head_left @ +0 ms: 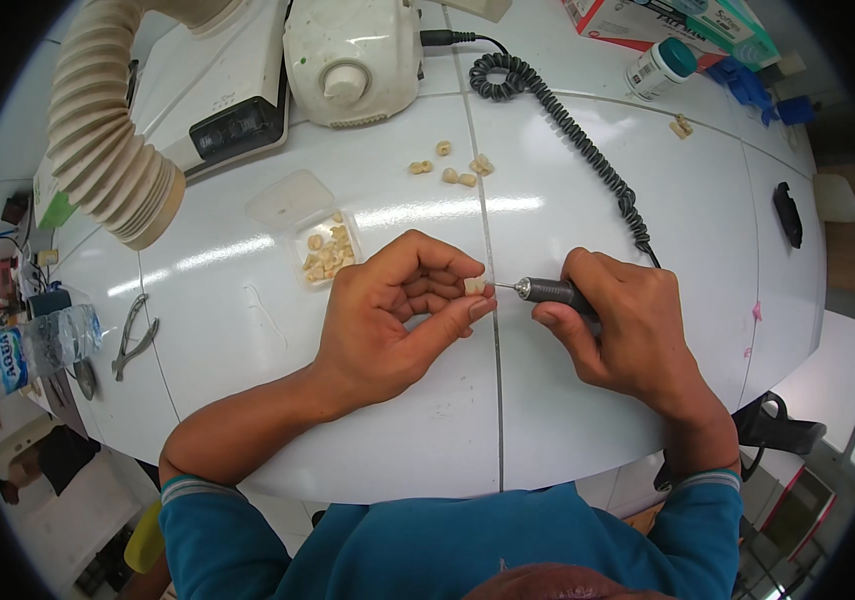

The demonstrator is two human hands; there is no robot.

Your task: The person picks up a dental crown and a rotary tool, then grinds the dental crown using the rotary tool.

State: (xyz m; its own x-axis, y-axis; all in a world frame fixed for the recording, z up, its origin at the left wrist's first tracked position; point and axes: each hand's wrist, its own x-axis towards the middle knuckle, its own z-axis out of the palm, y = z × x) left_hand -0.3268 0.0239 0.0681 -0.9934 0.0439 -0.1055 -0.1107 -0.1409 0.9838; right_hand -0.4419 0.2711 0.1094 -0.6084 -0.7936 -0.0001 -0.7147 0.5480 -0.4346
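Between thumb and fingertips my left hand (387,310) pinches a small cream-coloured dental crown (474,286). My right hand (632,320) is wrapped round a dark rotary handpiece (553,291) that points left. Its thin metal bur reaches the crown's right side; whether it touches cannot be made out. Behind my left hand stands a clear plastic box (315,262) with its lid folded back and several cream tooth pieces (329,245) inside. More loose tooth pieces (450,175) lie on the white table (427,430) farther off.
A coiled black cord (587,140) runs from the white control unit (352,65) toward the handpiece. A ribbed suction hose (107,120) hangs at far left. Pliers (133,338) and a plastic bottle (37,350) lie left; a white jar (659,70) and cartons (637,30) stand far right.
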